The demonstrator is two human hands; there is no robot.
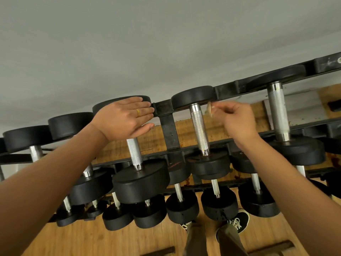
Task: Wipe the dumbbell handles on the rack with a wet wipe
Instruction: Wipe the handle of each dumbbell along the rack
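The left hand (125,117) is laid flat, fingers straight and together, on the far head (103,108) of a top-tier dumbbell. A ring (138,113) is worn on it and nothing is held. The right hand (239,120) is curled, and a small crumpled wet wipe (209,109) is pinched at its fingertips. The wipe is held just beside the far end of the knurled handle (199,129) of the neighbouring dumbbell, close under that dumbbell's wall-side head (191,97). Whether wipe and metal touch cannot be told.

No wet sheen can be read on any bar, so what has been wiped cannot be established. The handle beside the wipe is judged to be the one in hand, with its whole length toward the near head (208,163) left to cover. The thicker handle to the right (277,111), the one below the left hand (135,152) and the short bars of the lower tier (215,187) are judged to remain.

Each handle is laid front to back across the black rack (167,130). Its long axis runs from the wall-side head toward the person, nearly up and down in the view, with the near end leaning slightly right.

Below, a wooden floor (92,237) and a pair of shoes (238,221) are seen.
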